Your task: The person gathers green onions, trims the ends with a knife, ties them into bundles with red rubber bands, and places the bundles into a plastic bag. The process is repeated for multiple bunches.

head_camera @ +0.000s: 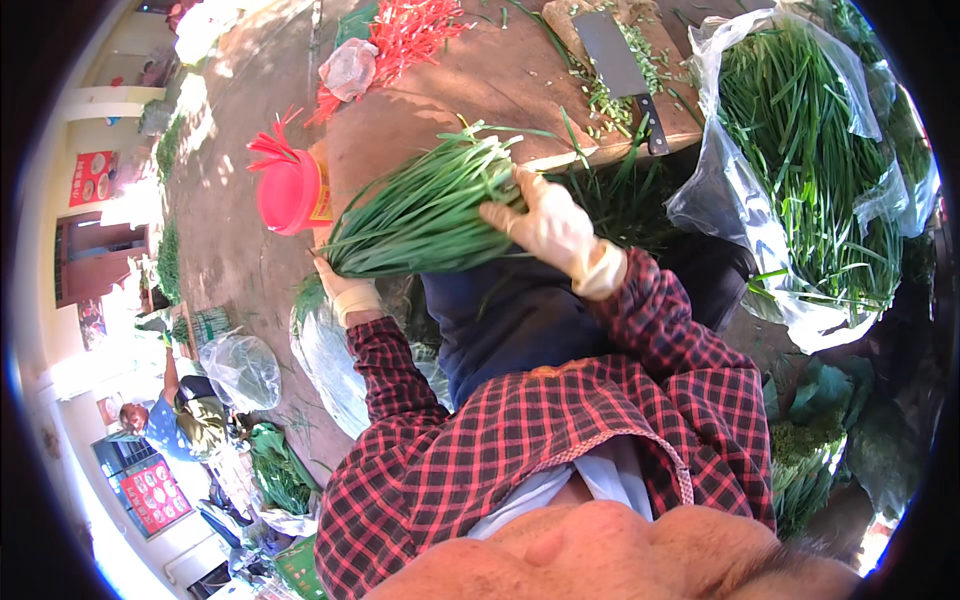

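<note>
A thick bunch of garlic chives (420, 214) lies across my lap, in front of the low table's edge. My right hand (551, 225), in a pale glove, grips its light-coloured stem end, with the thumb on the near side. At the leafy end on the left, my left hand (346, 289), also gloved, cups the leaf tips from below; its fingers are partly hidden by the leaves. Beyond the bunch, a cleaver (611, 56) with a black handle rests among chopped stem ends (611, 109) on the table (480, 97).
A pink container (289, 195) with red ties stands left of the bunch. Behind it, a stone (349, 69) sits by a heap of red plastic strips (412, 30). On the right, a clear plastic bag (720, 180) holds loose chives (810, 165). Another person (169, 431) is at far left.
</note>
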The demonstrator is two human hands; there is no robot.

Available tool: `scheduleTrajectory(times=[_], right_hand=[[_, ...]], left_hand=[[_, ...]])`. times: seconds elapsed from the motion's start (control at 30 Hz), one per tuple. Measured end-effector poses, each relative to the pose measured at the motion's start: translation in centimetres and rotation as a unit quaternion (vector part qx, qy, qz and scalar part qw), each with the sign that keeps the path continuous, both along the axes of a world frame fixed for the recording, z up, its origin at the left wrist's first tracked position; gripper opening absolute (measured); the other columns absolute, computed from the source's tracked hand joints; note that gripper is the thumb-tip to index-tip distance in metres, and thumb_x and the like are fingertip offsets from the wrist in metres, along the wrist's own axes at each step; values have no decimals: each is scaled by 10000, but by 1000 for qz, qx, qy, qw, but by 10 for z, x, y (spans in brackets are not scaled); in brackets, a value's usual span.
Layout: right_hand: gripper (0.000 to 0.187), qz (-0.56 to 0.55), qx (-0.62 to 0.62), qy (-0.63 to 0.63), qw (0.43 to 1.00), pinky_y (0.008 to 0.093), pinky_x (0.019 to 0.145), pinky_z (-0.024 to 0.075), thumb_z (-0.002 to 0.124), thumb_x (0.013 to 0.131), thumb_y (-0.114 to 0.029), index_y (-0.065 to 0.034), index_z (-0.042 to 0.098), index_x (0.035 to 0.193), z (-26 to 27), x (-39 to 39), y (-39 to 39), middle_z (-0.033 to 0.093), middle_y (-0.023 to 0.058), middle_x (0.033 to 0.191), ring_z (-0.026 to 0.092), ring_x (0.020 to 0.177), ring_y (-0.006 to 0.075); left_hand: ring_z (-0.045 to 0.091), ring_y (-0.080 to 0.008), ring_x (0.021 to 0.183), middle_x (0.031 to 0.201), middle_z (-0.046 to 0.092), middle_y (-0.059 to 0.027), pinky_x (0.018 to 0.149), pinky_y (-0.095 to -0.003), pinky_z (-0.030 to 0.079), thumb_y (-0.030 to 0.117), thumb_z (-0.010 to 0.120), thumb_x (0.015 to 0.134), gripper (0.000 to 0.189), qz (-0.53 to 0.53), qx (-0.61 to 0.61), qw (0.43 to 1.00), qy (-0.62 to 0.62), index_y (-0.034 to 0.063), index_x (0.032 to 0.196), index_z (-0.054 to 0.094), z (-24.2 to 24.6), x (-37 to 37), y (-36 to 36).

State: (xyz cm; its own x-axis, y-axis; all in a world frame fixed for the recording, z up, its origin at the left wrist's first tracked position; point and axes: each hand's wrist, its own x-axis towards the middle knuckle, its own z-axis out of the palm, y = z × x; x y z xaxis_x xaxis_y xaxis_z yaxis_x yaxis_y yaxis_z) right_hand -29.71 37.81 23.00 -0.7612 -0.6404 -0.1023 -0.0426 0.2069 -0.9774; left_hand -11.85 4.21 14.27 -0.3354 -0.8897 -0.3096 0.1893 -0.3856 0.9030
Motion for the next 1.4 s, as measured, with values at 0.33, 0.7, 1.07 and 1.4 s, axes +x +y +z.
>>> scheduleTrajectory(times=[0.33,0.7,1.07,1.4], right_hand=[[267,150,-54,-112,981,330,583,496,555,1022,-215,30,659,1041,-41,22,54,675,132,708,637,607,197],[404,40,-23,205,978,454,904,512,672,930,-366,-23,693,1143,-37,-14,25,711,218,981,652,1004,416],[469,45,43,-26,998,315,838,528,821,830,-287,12,695,1168,-89,-18,-21,744,93,1047,674,934,147],[262,13,-103,-193,976,275,839,526,763,879,-102,-42,718,1129,-69,7,-11,742,19,1003,657,890,102]], left_hand=[[622,-288,1132,1281,647,-127,995,-451,503,468,425,1058,538,-32,-137,987,-77,24,1320,580,-25,13,12],[629,-276,1109,1277,643,-116,983,-433,518,448,389,1080,516,-46,-26,996,78,31,1315,579,0,-2,26],[632,-278,1110,1260,656,-124,979,-438,515,461,382,1081,509,-39,11,994,101,49,1300,583,0,-6,14],[646,-277,1056,1197,678,-123,952,-429,524,447,381,1080,494,-43,3,997,64,39,1250,601,16,6,19]])
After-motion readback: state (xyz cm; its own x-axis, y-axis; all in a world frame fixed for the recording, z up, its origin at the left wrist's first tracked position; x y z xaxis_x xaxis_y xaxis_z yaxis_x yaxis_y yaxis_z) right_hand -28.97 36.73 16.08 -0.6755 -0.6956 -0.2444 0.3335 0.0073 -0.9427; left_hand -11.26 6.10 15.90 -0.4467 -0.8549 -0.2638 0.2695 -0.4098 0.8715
